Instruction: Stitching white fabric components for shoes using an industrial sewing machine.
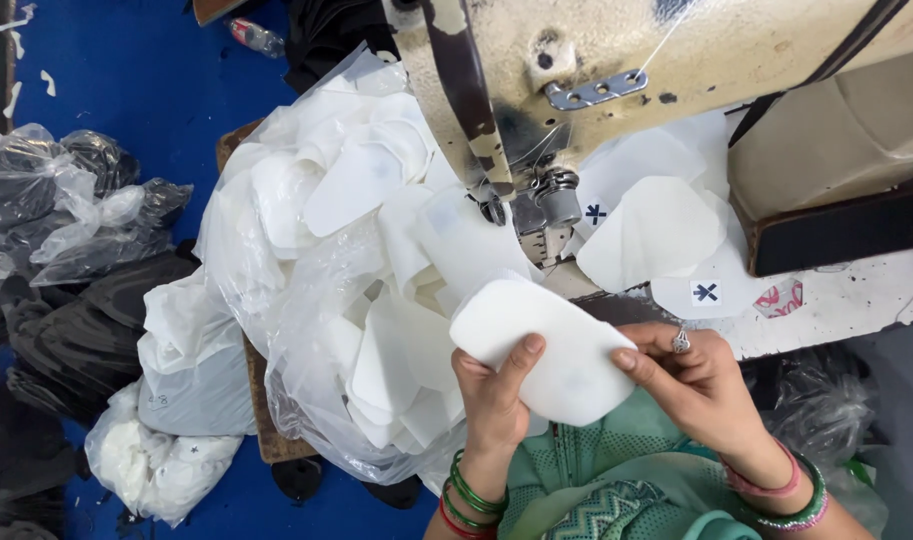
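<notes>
Both my hands hold one white foam pad piece [546,340] just in front of the sewing machine. My left hand [494,395] grips its lower left edge, thumb on top. My right hand [691,380], with a ring on one finger, pinches its right edge. The worn cream sewing machine head [616,60] hangs above, its needle and presser foot [536,205] a little beyond the pad. A chain of sewn white pieces [456,240] trails off the needle area to the left.
A clear plastic bag full of white cut pieces [326,250] lies left of the machine. More white pieces with blue cross marks [656,235] rest on the table at right. Bags of black and white parts [86,300] sit on the blue floor.
</notes>
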